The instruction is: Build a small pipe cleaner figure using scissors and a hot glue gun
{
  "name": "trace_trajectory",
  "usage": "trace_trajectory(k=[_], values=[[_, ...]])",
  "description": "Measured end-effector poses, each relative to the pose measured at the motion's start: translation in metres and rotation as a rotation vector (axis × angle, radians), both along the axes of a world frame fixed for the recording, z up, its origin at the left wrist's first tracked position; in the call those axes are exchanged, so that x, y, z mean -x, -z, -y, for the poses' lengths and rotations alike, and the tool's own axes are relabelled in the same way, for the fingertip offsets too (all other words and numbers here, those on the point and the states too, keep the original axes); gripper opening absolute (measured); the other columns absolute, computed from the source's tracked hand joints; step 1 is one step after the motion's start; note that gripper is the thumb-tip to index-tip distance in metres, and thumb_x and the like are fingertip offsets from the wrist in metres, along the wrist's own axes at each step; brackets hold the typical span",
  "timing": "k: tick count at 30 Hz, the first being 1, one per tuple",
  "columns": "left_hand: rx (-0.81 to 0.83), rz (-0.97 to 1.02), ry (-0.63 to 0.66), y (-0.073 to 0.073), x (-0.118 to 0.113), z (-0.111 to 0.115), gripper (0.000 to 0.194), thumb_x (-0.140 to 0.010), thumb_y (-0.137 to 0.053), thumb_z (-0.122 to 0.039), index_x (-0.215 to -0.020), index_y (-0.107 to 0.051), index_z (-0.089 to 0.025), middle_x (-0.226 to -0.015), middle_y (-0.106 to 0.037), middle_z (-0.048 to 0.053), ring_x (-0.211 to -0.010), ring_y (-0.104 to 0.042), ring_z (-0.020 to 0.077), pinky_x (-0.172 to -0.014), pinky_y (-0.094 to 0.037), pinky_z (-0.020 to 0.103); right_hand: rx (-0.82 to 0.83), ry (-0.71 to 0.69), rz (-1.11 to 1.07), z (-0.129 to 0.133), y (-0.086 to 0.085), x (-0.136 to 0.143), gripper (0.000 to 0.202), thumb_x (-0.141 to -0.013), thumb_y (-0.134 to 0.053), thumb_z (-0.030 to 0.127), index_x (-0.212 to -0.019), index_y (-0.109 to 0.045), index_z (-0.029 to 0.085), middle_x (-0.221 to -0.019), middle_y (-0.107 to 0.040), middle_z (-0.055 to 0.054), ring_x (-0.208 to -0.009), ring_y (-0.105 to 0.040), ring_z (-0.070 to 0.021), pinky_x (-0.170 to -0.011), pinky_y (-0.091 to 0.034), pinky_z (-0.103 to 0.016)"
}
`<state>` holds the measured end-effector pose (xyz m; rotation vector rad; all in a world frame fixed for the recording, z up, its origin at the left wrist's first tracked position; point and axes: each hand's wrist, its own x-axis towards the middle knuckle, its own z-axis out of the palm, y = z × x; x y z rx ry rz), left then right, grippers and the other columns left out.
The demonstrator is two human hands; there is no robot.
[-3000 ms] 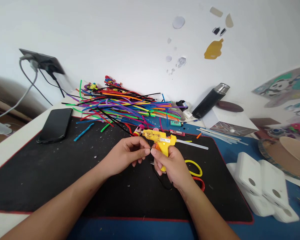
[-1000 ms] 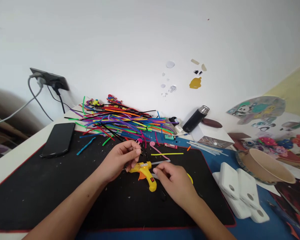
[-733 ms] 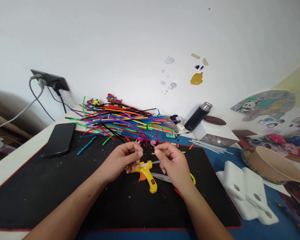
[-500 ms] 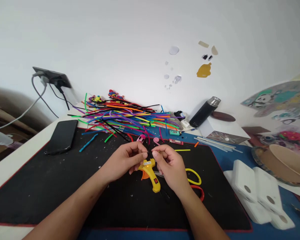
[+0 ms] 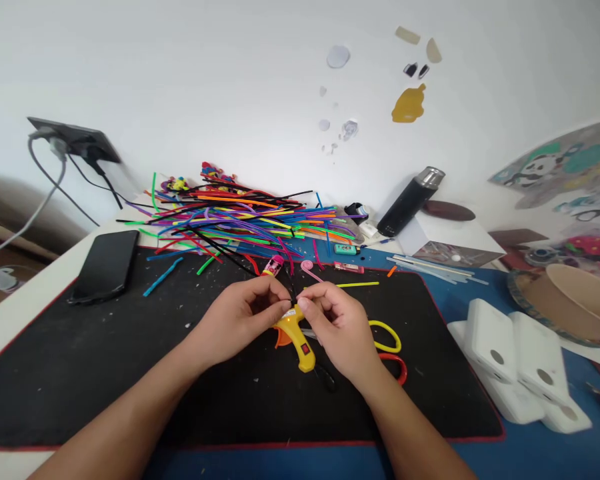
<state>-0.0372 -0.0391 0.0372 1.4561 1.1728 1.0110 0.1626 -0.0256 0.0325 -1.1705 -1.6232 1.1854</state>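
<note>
My left hand (image 5: 245, 320) pinches at a small dark piece between thumb and forefinger, above the black mat (image 5: 180, 400). Close to its right, my right hand (image 5: 340, 323) is closed in a pinch too, its fingertips nearly touching the left ones. What the right fingers hold is too small to name. Under the hands lies a yellow glue gun (image 5: 300, 343) with an orange trigger. Scissors with yellow and red handles (image 5: 393, 340) are partly covered by my right hand. A pink pipe cleaner with a spiral end (image 5: 309, 267) lies just beyond.
Colourful pipe cleaners (image 5: 250, 217) are heaped along the wall. A phone (image 5: 105, 267) rests at the left. At the right are a black thermos (image 5: 410, 203), glue sticks (image 5: 435, 268), white boxes (image 5: 515, 367) and a round bowl (image 5: 580, 303).
The camera view has shifted, so the scene sits slightly higher and farther left. My fingertips have come a little closer together, and more of the pink item behind my left hand shows.
</note>
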Motion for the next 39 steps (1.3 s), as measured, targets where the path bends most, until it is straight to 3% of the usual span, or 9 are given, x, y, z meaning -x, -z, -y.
trace_trajectory(k=[10, 16, 26, 31, 39], values=[[-0.014, -0.056, 0.041, -0.002, -0.001, 0.002, 0.02, -0.093, -0.071, -0.038, -0.086, -0.072, -0.019, -0.074, -0.069, 0.002, -0.064, -0.059, 0.0148, -0.061, -0.046, 0.023, 0.001, -0.008, 0.015, 0.002, 0.002, 0.002, 0.019, -0.094, -0.067, 0.04, -0.086, -0.07, 0.023, -0.058, -0.05, 0.005, -0.052, -0.046, -0.0136, -0.051, -0.037, -0.027], [0.026, 0.04, 0.027, 0.0, 0.001, 0.002, 0.021, -0.092, -0.074, -0.038, -0.086, -0.072, -0.018, -0.075, -0.066, 0.001, -0.067, -0.058, 0.0145, -0.062, -0.047, 0.023, 0.025, -0.006, 0.011, 0.003, -0.001, 0.003, 0.022, -0.094, -0.067, 0.042, -0.083, -0.067, 0.023, -0.057, -0.05, 0.005, -0.051, -0.044, -0.0131, -0.049, -0.036, -0.026], [0.103, 0.16, 0.014, -0.005, 0.002, 0.001, 0.026, -0.089, -0.078, -0.043, -0.084, -0.069, -0.019, -0.063, -0.056, -0.004, -0.051, -0.046, 0.0092, -0.046, -0.037, 0.018, 0.029, -0.038, -0.031, 0.004, 0.001, 0.002, 0.021, -0.097, -0.067, 0.042, -0.089, -0.069, 0.023, -0.057, -0.051, 0.006, -0.049, -0.047, -0.0123, -0.049, -0.037, -0.025], [0.205, 0.206, -0.004, 0.0, 0.006, -0.001, 0.032, -0.089, -0.077, -0.05, -0.088, -0.066, -0.02, -0.059, -0.053, -0.006, -0.046, -0.044, 0.0084, -0.038, -0.028, 0.016, -0.072, -0.026, -0.007, 0.006, 0.003, 0.002, 0.015, -0.095, -0.07, 0.039, -0.096, -0.069, 0.024, -0.057, -0.048, 0.007, -0.049, -0.046, -0.0127, -0.051, -0.038, -0.026], [0.243, 0.188, 0.023, -0.001, 0.004, -0.002, 0.037, -0.087, -0.079, -0.054, -0.089, -0.066, -0.019, -0.059, -0.053, -0.006, -0.046, -0.046, 0.0082, -0.038, -0.029, 0.015, -0.231, 0.011, 0.112, 0.008, 0.01, 0.003, 0.012, -0.096, -0.069, 0.032, -0.106, -0.069, 0.025, -0.057, -0.047, 0.009, -0.049, -0.046, -0.0121, -0.053, -0.041, -0.026]])
